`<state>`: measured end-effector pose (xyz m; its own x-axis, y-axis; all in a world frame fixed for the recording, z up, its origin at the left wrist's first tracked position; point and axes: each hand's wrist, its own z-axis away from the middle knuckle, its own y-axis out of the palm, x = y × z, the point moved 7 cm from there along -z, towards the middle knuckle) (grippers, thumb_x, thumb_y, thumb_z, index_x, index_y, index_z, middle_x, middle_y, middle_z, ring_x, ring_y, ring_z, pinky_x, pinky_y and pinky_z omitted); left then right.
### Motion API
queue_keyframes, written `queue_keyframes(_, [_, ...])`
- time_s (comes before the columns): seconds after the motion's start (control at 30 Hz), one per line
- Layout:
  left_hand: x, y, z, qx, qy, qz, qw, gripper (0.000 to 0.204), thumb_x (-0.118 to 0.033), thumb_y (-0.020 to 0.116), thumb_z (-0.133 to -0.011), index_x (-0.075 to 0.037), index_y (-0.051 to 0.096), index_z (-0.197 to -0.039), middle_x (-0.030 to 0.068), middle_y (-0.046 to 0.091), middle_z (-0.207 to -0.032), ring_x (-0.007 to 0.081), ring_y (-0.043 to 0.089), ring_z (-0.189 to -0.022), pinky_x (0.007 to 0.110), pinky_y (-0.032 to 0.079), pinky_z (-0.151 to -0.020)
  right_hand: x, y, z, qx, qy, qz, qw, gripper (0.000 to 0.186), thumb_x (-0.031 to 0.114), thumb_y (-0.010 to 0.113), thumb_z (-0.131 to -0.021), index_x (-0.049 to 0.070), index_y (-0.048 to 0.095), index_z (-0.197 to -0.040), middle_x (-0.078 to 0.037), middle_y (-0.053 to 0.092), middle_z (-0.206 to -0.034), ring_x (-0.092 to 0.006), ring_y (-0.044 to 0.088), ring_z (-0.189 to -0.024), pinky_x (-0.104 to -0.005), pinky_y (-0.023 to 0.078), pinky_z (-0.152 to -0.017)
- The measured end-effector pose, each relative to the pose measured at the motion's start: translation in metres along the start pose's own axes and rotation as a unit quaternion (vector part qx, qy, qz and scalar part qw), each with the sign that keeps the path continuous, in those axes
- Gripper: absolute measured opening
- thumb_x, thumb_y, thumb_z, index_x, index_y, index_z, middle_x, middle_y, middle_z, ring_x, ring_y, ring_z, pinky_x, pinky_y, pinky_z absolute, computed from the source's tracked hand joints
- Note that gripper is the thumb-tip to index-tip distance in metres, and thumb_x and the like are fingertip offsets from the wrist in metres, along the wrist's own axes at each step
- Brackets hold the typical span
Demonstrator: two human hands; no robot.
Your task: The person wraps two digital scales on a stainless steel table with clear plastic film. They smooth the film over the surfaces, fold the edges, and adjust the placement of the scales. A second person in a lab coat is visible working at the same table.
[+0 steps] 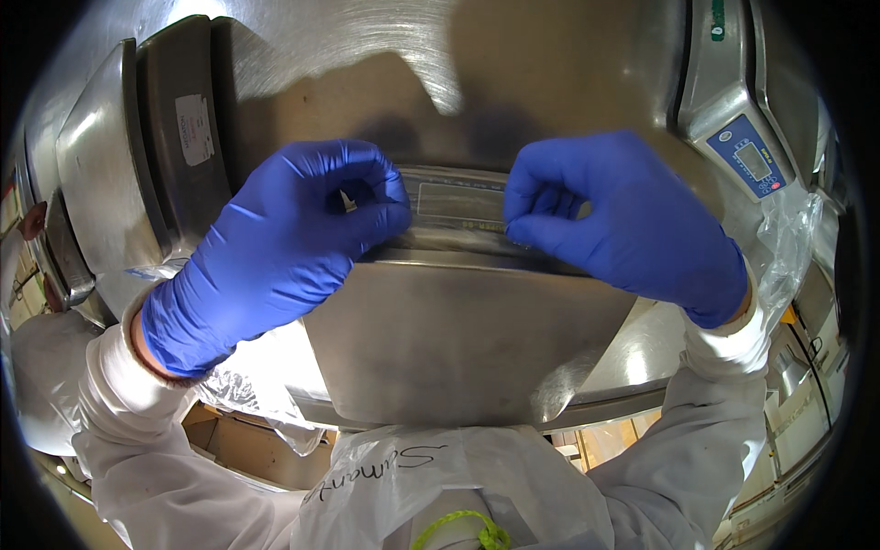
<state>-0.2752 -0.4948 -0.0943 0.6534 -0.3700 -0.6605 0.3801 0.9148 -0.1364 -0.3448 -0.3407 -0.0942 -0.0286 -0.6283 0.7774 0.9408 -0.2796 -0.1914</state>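
My left hand (298, 225), in a blue glove, is closed, its thumb and fingertips pressed together. Level with it, my right hand (619, 215), gloved the same way, also pinches thumb against fingers. A small glint shows at the right fingertips, but what either pinch holds, if anything, is too small or clear to make out. Between and just behind the fingertips lies a steel bench scale's dark display panel (458, 200), with a rectangular window. A flat steel plate (467, 339) slopes toward me below the hands.
Steel scales or housings stand at the left, one bearing a white label (193, 129). On the right is another scale with a blue keypad (750, 158). Clear plastic film (784, 243) hangs beside it, and more plastic (261, 394) lies under my left forearm. A person's hand (35, 221) shows far left.
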Motion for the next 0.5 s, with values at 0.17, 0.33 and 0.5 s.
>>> queue_keyframes(0.17, [0.0024,-0.0036,0.0004,0.011,0.004,0.058,0.998,0.005,-0.003,0.067,-0.081,-0.003,0.062,-0.082,-0.0031,0.058,-0.075,0.0049,0.050,-0.073,0.021,0.042,-0.071,-0.0023,0.0000,0.0003,0.001,0.017,-0.017,1.000,0.004,0.003,0.064,-0.076,0.001,0.063,-0.079,-0.002,0.059,-0.065,-0.0058,0.054,-0.061,-0.0216,0.045,-0.059])
queue_keyframes(0.33, [0.0020,-0.0065,0.0021,0.024,-0.007,0.032,0.999,0.004,-0.004,0.067,-0.082,-0.003,0.063,-0.084,-0.0026,0.059,-0.075,0.0050,0.051,-0.074,0.022,0.043,-0.071,0.0009,0.0006,-0.0025,0.030,0.009,-0.011,0.999,0.005,0.004,0.064,-0.076,0.001,0.063,-0.079,-0.002,0.058,-0.064,-0.0058,0.053,-0.060,-0.0217,0.044,-0.058])
queue_keyframes(0.5, [-0.0025,-0.0045,0.0026,0.029,-0.029,-0.045,0.998,0.003,-0.003,0.064,-0.082,-0.002,0.063,-0.084,-0.0015,0.059,-0.075,0.0051,0.050,-0.072,0.022,0.042,-0.068,-0.0008,0.0033,-0.0016,0.021,0.000,-0.006,1.000,0.006,0.005,0.064,-0.076,0.001,0.063,-0.079,-0.003,0.058,-0.063,-0.0066,0.052,-0.058,-0.0228,0.044,-0.057])
